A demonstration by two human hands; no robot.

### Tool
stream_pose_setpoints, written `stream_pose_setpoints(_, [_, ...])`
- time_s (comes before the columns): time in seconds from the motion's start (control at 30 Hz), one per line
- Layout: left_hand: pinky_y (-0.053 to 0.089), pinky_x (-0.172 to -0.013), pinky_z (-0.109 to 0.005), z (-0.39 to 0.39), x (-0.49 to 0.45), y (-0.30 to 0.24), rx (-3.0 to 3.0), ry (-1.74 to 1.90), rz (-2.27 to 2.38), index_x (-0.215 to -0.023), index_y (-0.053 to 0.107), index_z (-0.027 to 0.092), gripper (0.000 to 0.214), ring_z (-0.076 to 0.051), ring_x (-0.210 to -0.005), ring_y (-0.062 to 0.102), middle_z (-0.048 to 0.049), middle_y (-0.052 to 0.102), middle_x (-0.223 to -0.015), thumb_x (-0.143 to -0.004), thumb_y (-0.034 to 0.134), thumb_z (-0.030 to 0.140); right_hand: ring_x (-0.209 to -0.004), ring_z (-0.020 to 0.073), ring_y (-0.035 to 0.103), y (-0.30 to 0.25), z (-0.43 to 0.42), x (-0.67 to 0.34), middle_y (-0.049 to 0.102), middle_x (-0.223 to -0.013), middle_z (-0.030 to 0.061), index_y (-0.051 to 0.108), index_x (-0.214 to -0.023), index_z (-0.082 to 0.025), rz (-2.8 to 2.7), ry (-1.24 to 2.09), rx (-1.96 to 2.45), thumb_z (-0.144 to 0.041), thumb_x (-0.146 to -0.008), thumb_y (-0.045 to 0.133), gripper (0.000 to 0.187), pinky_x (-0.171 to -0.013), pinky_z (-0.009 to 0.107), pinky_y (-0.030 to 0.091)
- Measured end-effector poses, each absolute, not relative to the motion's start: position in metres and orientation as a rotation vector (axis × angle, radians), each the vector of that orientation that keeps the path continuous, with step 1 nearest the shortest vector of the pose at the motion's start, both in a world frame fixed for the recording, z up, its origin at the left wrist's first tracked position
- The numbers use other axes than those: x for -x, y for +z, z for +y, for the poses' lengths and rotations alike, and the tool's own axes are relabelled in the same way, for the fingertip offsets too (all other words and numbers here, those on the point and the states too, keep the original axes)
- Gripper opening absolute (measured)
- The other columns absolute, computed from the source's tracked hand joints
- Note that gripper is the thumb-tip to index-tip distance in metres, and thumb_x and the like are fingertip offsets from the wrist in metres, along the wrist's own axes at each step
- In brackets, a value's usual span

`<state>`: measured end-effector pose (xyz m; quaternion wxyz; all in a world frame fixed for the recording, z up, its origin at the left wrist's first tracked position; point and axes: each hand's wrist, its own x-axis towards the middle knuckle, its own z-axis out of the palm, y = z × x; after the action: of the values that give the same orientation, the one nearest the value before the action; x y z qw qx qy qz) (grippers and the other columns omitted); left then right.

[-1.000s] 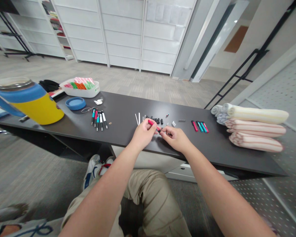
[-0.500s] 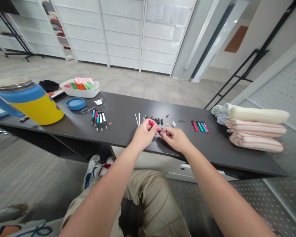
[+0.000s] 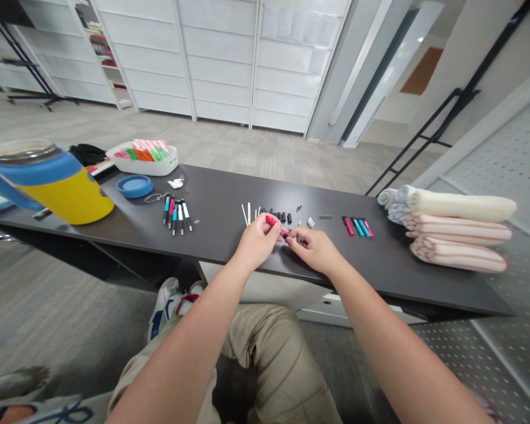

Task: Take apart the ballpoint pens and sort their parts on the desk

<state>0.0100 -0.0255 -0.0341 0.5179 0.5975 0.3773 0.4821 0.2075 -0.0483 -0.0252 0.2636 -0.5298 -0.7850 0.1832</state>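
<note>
My left hand (image 3: 259,240) is closed around a red pen barrel (image 3: 271,221), held at a slant over the table's near side. At the barrel's dark lower end, the fingers of my right hand (image 3: 313,247) are pinched together; the small part between them is mostly hidden. Just beyond my hands lie thin white refills (image 3: 248,213), black grips (image 3: 283,217), small silvery tips (image 3: 310,222) and several springs (image 3: 325,217). Red and teal barrels (image 3: 357,227) rest in a row to the right. Whole pens (image 3: 176,215) lie grouped to the left.
The dark table (image 3: 229,182) carries a yellow and blue mug (image 3: 70,188), a blue lid (image 3: 135,186) and a white basket (image 3: 170,162) of colourful packets on the left. Rolled towels (image 3: 461,229) are stacked at the right end. My legs are under the near edge.
Both hands stay in almost the same place, still on the red pen barrel. The things on the table have not visibly moved.
</note>
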Motion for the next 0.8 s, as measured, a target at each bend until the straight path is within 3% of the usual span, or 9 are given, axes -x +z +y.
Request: stream_pose_setpoints(0.8, [0.053, -0.072, -0.025, -0.0257, -0.0101, -0.0342, -1.416, 1.156, 0.896, -0.099, 0.058, 0.02, 0.012, -0.013, -0.074, 0.071, -0.0048, 0.077, -0.095, -0.099, 0.059, 0.032, -0.055, 0.0146, 0.047, -0.0236, -0.0489, -0.2075, 0.055, -0.059, -0.0024, 0.07, -0.088, -0.022, -2.133, 0.479, 1.434, -0.046, -0.096, 0.057, 0.028, -0.056, 0.027, 0.032])
